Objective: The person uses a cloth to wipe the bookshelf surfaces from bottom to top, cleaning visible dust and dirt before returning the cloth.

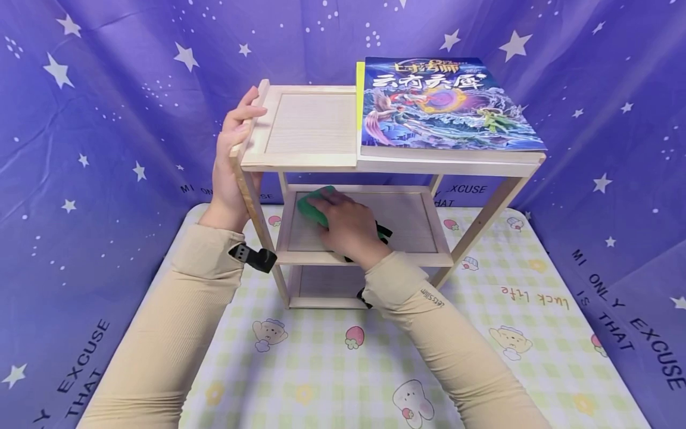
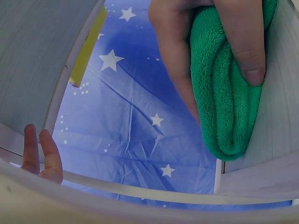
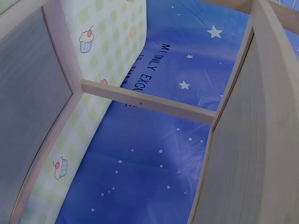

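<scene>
A small light-wood shelf rack with three levels stands on the table. At its upper left, my left hand grips the side rail, fingertips showing over the top edge. Inside the rack, my right hand holds a folded green towel against the middle board, near its left end. Seen from the left wrist, the thumb presses on the thick folds of the towel, and two left-hand fingers reach in beside the top board. The right wrist view shows the rack's boards and a crossbar, with the hand out of sight.
A blue illustrated book lies on the right half of the top board, over a yellow-edged book. The table wears a green-checked cloth with cartoon prints. Purple star-patterned curtains enclose the back and sides.
</scene>
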Demonstrator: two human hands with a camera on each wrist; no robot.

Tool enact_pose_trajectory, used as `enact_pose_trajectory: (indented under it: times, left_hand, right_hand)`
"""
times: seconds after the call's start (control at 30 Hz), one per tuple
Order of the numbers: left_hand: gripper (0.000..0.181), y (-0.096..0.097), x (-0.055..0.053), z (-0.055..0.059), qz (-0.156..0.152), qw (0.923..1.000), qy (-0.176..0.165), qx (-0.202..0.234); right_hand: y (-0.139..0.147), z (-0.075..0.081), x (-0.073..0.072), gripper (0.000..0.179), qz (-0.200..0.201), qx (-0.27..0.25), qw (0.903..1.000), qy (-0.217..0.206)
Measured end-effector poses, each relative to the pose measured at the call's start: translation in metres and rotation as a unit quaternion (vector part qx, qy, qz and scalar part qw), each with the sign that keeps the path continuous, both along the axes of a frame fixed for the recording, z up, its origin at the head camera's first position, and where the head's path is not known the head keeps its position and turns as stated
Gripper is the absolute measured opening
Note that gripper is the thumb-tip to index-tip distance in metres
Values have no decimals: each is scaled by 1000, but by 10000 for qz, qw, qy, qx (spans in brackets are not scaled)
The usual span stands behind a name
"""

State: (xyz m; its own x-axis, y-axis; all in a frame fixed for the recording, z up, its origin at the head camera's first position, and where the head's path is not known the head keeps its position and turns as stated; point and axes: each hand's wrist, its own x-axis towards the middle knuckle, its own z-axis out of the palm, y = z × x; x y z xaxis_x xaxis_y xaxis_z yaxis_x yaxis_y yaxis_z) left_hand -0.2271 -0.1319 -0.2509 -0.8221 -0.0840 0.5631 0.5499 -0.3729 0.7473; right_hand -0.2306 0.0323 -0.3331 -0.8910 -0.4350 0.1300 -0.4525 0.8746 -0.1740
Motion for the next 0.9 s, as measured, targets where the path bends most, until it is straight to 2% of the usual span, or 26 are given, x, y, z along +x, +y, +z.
enact_pose_trajectory:
  times: [0.47, 0.9]
  left_hand:
    - [25, 0, -1, 0, -9, 10000, 10, 59]
    - [26, 0, 0, 1, -27, 9998, -122, 146]
  right_hand:
    - [5, -1, 2, 48, 548, -667, 9963, -9]
    - [10, -6, 0, 42, 1313, -1552, 9788, -267]
